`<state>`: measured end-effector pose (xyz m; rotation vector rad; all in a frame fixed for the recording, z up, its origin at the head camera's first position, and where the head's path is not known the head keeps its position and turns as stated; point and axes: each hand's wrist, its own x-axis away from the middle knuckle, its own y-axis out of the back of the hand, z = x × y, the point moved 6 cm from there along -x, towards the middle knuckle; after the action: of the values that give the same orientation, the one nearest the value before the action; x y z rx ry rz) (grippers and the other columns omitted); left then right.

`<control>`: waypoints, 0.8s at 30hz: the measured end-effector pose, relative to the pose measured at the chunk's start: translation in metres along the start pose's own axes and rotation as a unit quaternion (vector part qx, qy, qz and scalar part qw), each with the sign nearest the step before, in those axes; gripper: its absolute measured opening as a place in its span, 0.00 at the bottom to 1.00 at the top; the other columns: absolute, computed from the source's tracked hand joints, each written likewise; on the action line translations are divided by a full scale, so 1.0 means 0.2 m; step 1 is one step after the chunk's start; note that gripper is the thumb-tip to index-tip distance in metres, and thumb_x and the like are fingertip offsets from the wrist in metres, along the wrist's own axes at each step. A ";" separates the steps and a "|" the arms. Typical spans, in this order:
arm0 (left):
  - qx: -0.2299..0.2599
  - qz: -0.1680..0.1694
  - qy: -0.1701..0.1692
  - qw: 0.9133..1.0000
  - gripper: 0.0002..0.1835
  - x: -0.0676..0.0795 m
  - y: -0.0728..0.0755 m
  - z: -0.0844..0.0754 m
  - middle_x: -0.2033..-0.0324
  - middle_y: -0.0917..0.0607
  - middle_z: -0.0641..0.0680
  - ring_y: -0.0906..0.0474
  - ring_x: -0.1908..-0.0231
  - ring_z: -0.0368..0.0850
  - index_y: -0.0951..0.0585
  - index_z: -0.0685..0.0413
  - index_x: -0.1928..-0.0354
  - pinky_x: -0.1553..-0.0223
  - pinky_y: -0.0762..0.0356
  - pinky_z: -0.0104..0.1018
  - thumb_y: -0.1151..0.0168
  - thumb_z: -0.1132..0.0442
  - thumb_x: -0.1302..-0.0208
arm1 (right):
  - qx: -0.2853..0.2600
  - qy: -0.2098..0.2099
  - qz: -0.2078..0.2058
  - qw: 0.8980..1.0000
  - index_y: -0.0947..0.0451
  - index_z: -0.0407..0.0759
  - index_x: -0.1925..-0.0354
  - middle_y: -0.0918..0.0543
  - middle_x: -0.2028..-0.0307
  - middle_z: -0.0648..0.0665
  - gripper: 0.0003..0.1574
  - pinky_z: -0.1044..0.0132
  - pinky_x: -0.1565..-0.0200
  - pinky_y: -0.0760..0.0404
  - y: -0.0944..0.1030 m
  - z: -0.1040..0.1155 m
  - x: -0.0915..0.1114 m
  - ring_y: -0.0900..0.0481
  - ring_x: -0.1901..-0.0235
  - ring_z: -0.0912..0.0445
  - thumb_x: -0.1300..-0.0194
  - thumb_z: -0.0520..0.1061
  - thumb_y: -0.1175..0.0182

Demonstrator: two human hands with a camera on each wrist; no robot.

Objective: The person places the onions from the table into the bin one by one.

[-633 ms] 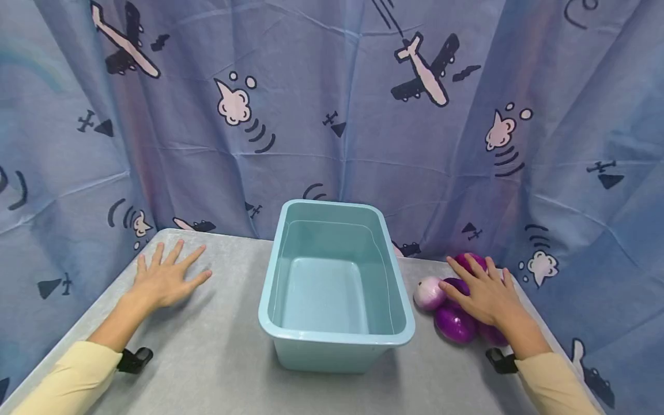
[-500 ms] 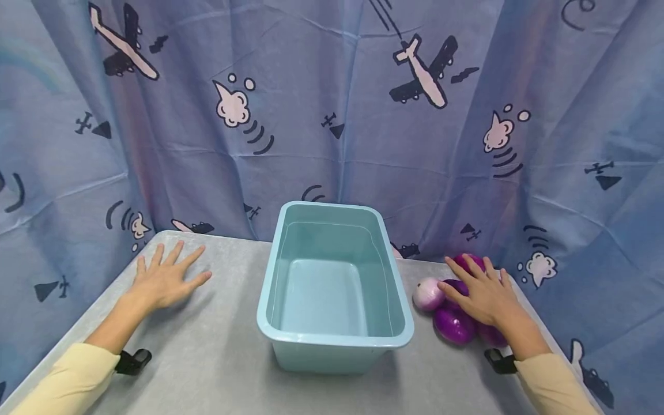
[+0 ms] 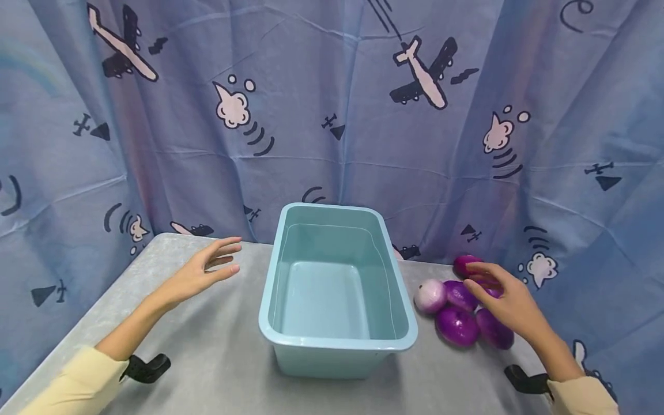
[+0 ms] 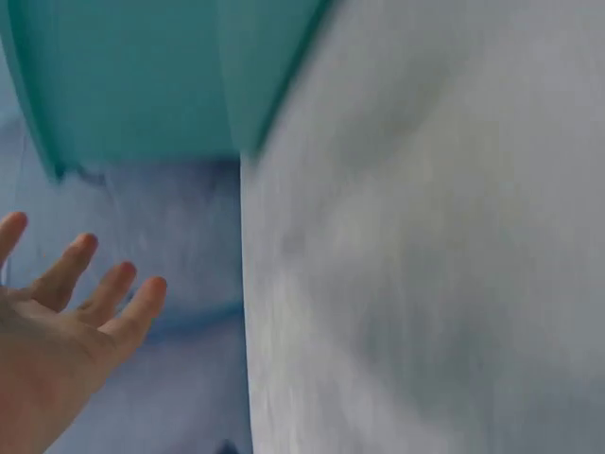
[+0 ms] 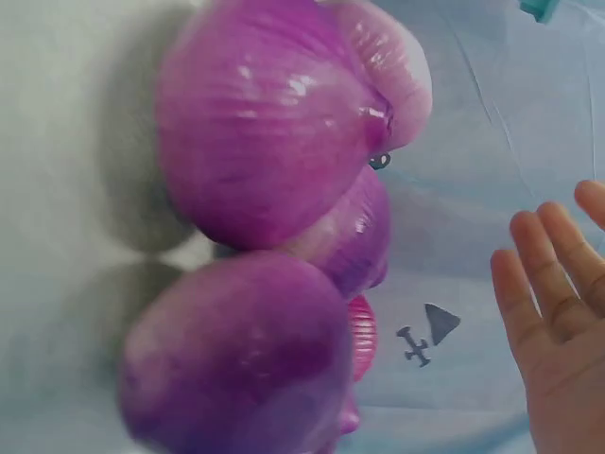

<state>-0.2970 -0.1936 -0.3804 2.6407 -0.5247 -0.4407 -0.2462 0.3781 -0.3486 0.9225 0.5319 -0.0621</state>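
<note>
Clock centred on tub (image 3: 337, 343) | left hand (image 3: 201, 273): 9 o'clock, wide, thumb and fingers apart, table (image 3: 223, 346) showing between it and tub | right hand (image 3: 510, 302): 3 o'clock, wide, at the cluster's outer side | onions (image 3: 460, 295): 3 o'clock, near tub, toward table's 3 o'clock edge
</note>
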 end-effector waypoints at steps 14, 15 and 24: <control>0.130 0.056 -0.043 0.989 0.34 -0.05 -0.23 -0.15 0.26 0.37 0.57 0.46 0.27 0.64 0.39 0.50 0.22 0.34 0.40 0.65 0.40 0.62 0.26 | -0.119 -0.097 0.011 0.988 0.25 0.35 0.38 0.18 0.48 0.58 0.22 0.76 0.57 0.20 0.12 -0.15 0.22 0.20 0.51 0.68 0.26 0.40 0.38; 0.135 0.056 -0.045 0.988 0.34 -0.06 -0.23 -0.15 0.26 0.37 0.57 0.46 0.27 0.64 0.40 0.49 0.22 0.34 0.41 0.66 0.41 0.61 0.26 | -0.124 -0.100 0.011 0.987 0.25 0.35 0.38 0.18 0.47 0.58 0.22 0.75 0.56 0.19 0.12 -0.15 0.22 0.20 0.51 0.68 0.26 0.39 0.38; 0.122 0.066 -0.045 0.989 0.41 -0.12 -0.30 -0.20 0.26 0.40 0.61 0.46 0.27 0.63 0.39 0.44 0.22 0.34 0.40 0.65 0.32 0.55 0.33 | -0.121 -0.118 0.008 0.986 0.27 0.37 0.35 0.19 0.47 0.62 0.24 0.75 0.58 0.19 0.19 -0.20 0.30 0.20 0.51 0.70 0.25 0.38 0.39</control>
<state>-0.2854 -0.1209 -0.3676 2.8036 -0.8250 -0.4828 -0.1990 0.4426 -0.3675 0.6708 0.3037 -0.0882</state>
